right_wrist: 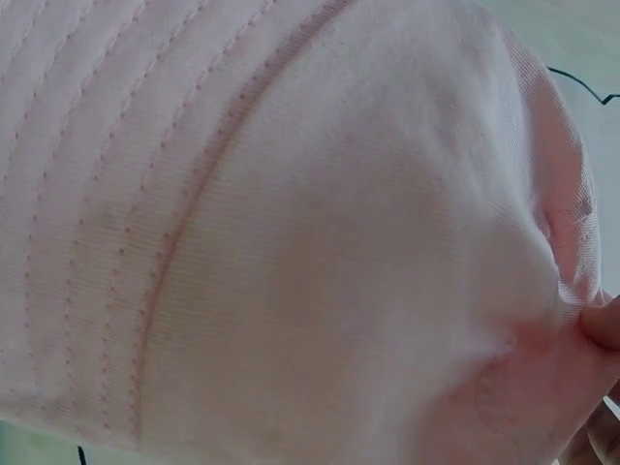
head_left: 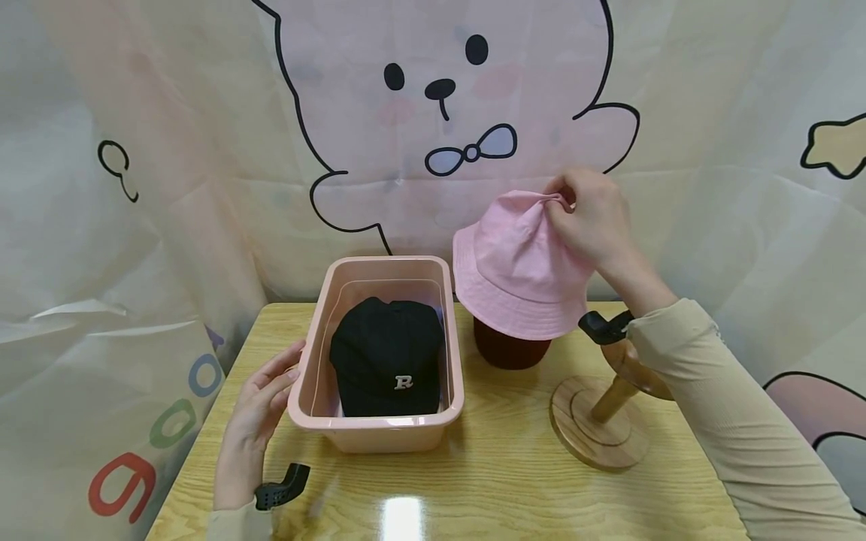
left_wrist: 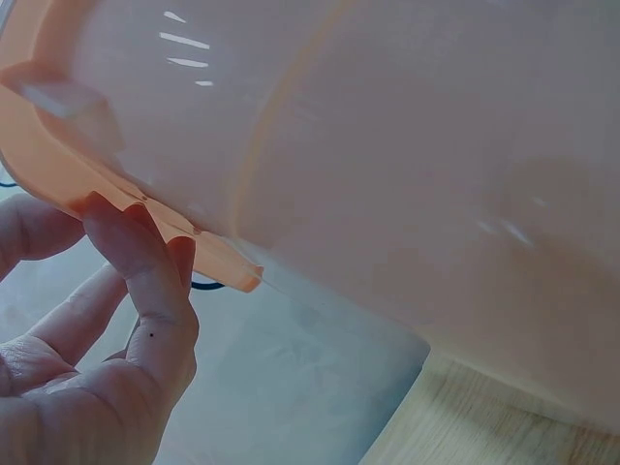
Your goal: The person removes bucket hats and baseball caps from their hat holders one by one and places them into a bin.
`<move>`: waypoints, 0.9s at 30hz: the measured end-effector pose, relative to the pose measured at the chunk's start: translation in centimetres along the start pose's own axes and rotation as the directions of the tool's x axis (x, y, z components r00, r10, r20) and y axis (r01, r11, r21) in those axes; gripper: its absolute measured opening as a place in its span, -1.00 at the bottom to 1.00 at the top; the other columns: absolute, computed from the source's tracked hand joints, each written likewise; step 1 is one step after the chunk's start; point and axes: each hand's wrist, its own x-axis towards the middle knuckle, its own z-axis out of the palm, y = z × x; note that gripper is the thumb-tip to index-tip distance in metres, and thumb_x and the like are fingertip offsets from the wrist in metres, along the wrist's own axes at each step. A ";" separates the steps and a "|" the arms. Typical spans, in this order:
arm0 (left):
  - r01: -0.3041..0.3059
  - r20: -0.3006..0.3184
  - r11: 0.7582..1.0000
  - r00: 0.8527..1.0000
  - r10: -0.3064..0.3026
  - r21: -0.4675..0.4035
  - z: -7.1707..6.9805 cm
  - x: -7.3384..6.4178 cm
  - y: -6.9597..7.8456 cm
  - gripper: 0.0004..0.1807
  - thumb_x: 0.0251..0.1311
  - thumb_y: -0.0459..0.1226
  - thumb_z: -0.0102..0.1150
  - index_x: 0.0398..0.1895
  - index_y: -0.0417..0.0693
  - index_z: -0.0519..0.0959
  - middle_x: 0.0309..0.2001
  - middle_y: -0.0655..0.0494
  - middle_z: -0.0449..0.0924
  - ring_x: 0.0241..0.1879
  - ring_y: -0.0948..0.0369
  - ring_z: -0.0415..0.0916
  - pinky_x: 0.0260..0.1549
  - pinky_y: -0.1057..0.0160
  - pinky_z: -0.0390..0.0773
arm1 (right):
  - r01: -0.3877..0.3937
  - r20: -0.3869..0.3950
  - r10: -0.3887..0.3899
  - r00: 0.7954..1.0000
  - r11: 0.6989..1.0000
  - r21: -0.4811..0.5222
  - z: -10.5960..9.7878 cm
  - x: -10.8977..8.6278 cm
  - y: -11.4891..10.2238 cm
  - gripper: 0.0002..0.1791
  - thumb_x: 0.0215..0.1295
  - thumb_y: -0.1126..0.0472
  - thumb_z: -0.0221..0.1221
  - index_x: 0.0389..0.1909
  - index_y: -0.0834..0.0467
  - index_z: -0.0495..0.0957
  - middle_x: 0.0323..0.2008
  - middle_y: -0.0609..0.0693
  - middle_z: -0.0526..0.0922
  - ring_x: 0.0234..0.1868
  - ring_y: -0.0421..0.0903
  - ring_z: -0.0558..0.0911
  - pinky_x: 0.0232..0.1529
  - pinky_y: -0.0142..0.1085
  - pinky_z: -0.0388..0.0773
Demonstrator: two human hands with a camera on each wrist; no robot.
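Note:
A pink bucket hat point(head_left: 514, 259) hangs over the right part of the table, its crown pinched between the thumb and fingers of my right hand point(head_left: 595, 218). In the right wrist view, the stitched brim and crown of that hat point(right_wrist: 320, 232) fill most of the frame. My left hand point(head_left: 260, 406) holds the left rim of a pink plastic bin point(head_left: 379, 439), fingertips hooked at the edge in the left wrist view. Inside the bin lies a black baseball cap point(head_left: 386, 353) with a white letter R.
Below the bucket hat stands a dark brown rounded thing point(head_left: 510, 353), its top hidden. A wooden stand point(head_left: 602, 432) with a round base is to its right, partly behind my right forearm. A bear-printed curtain point(head_left: 419, 203) hangs behind the wooden table point(head_left: 514, 481).

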 end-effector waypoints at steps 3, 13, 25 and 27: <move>0.001 0.001 1.000 1.000 -0.001 0.001 0.0 0.0 0.0 -0.58 0.34 -0.44 -0.04 0.19 0.05 0.55 -0.04 0.34 0.61 -0.01 0.40 0.55 -0.05 0.42 0.59 | 0.006 0.003 -0.006 1.000 1.000 0.001 0.0 -0.1 -0.4 -0.82 0.21 0.32 0.04 -0.31 0.27 0.61 -0.34 0.20 0.62 -0.29 0.09 0.50 -0.23 -0.14 0.33; -0.006 0.009 1.000 1.000 0.006 -0.003 -0.1 0.0 -0.1 -0.58 0.34 -0.44 -0.05 0.19 0.05 0.54 -0.03 0.34 0.60 0.00 0.40 0.56 -0.04 0.42 0.58 | 0.040 -0.009 -0.040 0.999 0.999 0.000 -0.2 -0.1 -1.5 -0.83 0.19 0.33 0.05 -0.33 0.24 0.62 -0.38 0.18 0.62 -0.31 0.06 0.48 -0.24 -0.18 0.31; -0.004 0.014 1.000 1.000 0.004 0.009 -0.2 0.0 0.0 -0.58 0.36 -0.42 -0.06 0.24 0.02 0.51 -0.03 0.34 0.60 -0.01 0.40 0.56 -0.04 0.43 0.58 | 0.127 -0.003 -0.127 0.992 0.992 0.011 -0.4 -0.6 -3.5 -0.88 0.20 0.34 0.10 -0.34 0.23 0.61 -0.41 0.14 0.61 -0.31 0.05 0.49 -0.22 -0.20 0.35; -0.010 0.018 1.000 1.000 0.010 0.007 -0.1 0.0 -0.1 -0.57 0.36 -0.43 -0.06 0.23 0.01 0.51 -0.03 0.33 0.60 0.00 0.40 0.56 -0.04 0.43 0.58 | 0.135 -0.010 -0.135 0.991 0.991 0.018 -0.4 -0.6 -3.8 -0.89 0.19 0.35 0.10 -0.35 0.23 0.61 -0.41 0.13 0.61 -0.31 0.04 0.48 -0.23 -0.21 0.35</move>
